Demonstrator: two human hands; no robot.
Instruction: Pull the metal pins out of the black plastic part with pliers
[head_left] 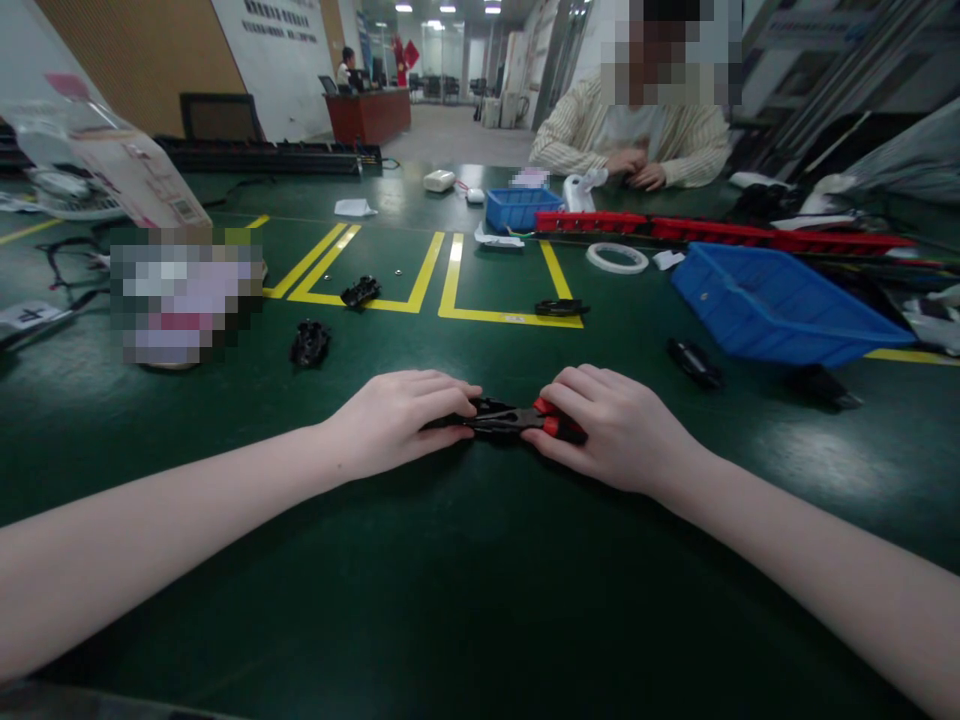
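Note:
My left hand is closed around a small black plastic part just above the green table. In my right hand is a pair of pliers with red and black handles. The pliers' dark jaws point left and meet the black part; whether they grip it I cannot tell. Fingers hide some of the part and most of the handles. Beyond my left hand lie two similar black parts, one nearer and one farther. A flat black piece rests on the yellow tape.
A blue bin stands on the right, with a dark part beside it. Behind are a tape roll, a long red strip and a smaller blue bin. A bottle stands left. Another person sits opposite.

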